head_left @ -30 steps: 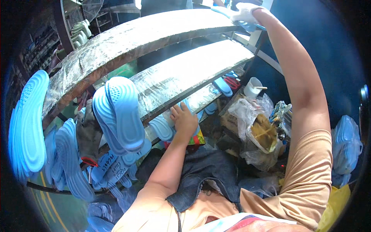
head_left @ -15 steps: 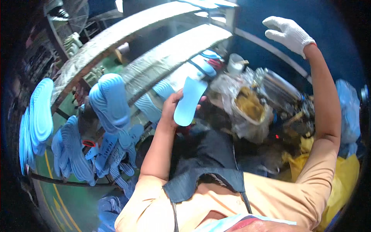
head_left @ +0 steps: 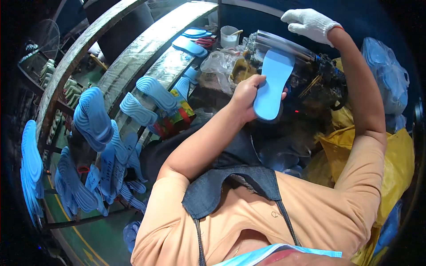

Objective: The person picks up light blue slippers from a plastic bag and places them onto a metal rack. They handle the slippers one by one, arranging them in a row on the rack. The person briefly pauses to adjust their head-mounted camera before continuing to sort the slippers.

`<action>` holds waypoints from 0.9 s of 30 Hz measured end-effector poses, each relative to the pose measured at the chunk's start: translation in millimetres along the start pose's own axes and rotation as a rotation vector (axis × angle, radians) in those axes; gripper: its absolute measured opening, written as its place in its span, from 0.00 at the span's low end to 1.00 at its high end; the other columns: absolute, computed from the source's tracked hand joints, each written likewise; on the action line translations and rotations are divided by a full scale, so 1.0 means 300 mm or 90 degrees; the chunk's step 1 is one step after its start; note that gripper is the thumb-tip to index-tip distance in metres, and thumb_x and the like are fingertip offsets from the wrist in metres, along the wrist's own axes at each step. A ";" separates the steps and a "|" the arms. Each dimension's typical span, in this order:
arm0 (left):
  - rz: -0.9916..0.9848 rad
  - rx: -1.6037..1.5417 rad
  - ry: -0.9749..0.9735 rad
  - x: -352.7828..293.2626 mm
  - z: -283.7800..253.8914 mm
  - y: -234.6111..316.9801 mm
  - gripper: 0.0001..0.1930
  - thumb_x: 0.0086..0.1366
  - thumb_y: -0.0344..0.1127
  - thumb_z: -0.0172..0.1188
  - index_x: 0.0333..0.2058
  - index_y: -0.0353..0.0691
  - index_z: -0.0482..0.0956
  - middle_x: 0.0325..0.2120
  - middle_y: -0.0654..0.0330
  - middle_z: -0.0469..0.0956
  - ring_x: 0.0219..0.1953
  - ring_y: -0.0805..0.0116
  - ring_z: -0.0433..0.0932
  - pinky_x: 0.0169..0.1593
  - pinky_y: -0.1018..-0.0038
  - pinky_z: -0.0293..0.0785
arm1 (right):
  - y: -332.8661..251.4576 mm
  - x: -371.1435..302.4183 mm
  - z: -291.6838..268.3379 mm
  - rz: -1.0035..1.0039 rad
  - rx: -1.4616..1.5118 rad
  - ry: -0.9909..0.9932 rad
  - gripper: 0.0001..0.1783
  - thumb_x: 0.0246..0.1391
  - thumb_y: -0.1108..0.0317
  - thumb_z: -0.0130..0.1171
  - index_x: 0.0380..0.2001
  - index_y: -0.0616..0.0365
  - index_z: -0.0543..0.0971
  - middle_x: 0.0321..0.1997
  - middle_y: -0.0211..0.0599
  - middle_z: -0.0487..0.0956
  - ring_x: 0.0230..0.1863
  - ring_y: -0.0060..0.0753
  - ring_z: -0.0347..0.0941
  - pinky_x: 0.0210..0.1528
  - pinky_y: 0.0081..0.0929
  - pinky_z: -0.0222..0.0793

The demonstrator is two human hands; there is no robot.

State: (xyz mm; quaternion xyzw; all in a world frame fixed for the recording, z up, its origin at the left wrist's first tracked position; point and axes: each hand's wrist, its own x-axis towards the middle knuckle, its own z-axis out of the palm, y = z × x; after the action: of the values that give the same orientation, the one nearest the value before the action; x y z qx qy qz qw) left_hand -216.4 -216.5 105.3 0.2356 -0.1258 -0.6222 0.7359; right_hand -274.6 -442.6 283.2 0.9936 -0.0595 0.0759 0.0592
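A smooth light-blue shoe insole (head_left: 274,82) is in my bare left hand (head_left: 248,98), gripped by its lower half, with my thumb on its near edge and fingertips showing past its far edge. The insole's upper end overlaps the view of a shiny metal roller (head_left: 284,44) on a dark machine; I cannot tell whether they touch. My right hand (head_left: 310,26), in a white knit glove, is raised beyond the roller. Its fingers stretch leftward with the thumb apart, and nothing shows in them.
Ridged blue insoles (head_left: 93,117) hang in bunches from a rack at the left. More insoles (head_left: 190,45) and red-handled scissors (head_left: 205,42) lie on a bench beside a white cup (head_left: 229,37). Yellow bags (head_left: 397,168) and a clear bag of blue pieces (head_left: 388,80) stand at right.
My left hand has carried the insole rightward, from beside the bench to in front of the roller. My gloved right hand stays raised. The whole view has shifted.
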 end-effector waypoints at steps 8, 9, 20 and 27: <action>0.342 0.885 0.360 -0.089 -0.469 0.165 0.26 0.65 0.48 0.57 0.50 0.29 0.73 0.41 0.46 0.79 0.45 0.51 0.78 0.49 0.59 0.73 | 0.188 0.107 0.181 -0.033 0.444 -0.226 0.12 0.52 0.69 0.56 0.40 0.56 0.82 0.37 0.31 0.81 0.39 0.29 0.74 0.47 0.29 0.70; 0.408 1.062 0.513 -0.151 -0.534 0.214 0.26 0.63 0.47 0.59 0.50 0.29 0.74 0.42 0.44 0.79 0.47 0.49 0.77 0.50 0.58 0.72 | 0.185 0.133 0.194 -0.010 0.519 -0.296 0.12 0.53 0.69 0.56 0.41 0.56 0.81 0.37 0.31 0.81 0.39 0.28 0.74 0.47 0.29 0.70; 0.096 1.066 1.160 -0.532 -0.850 0.497 0.41 0.61 0.56 0.59 0.63 0.32 0.60 0.65 0.35 0.54 0.66 0.36 0.54 0.63 0.42 0.55 | 0.148 0.169 0.185 0.227 0.231 -0.264 0.15 0.55 0.66 0.54 0.44 0.58 0.80 0.35 0.30 0.78 0.38 0.27 0.72 0.45 0.27 0.69; 0.087 1.093 1.197 -0.528 -0.933 0.531 0.36 0.55 0.47 0.61 0.60 0.33 0.63 0.58 0.38 0.64 0.59 0.39 0.62 0.62 0.47 0.60 | 0.074 0.431 -0.077 0.119 0.299 0.055 0.20 0.57 0.60 0.49 0.50 0.57 0.76 0.38 0.26 0.74 0.41 0.22 0.69 0.48 0.24 0.66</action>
State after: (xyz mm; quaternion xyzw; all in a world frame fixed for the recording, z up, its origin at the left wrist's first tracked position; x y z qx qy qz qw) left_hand 23.1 9.5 -37.5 0.9750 0.0697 0.1034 0.1837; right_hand -153.9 -475.7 328.7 0.9661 -0.1294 0.1352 -0.1781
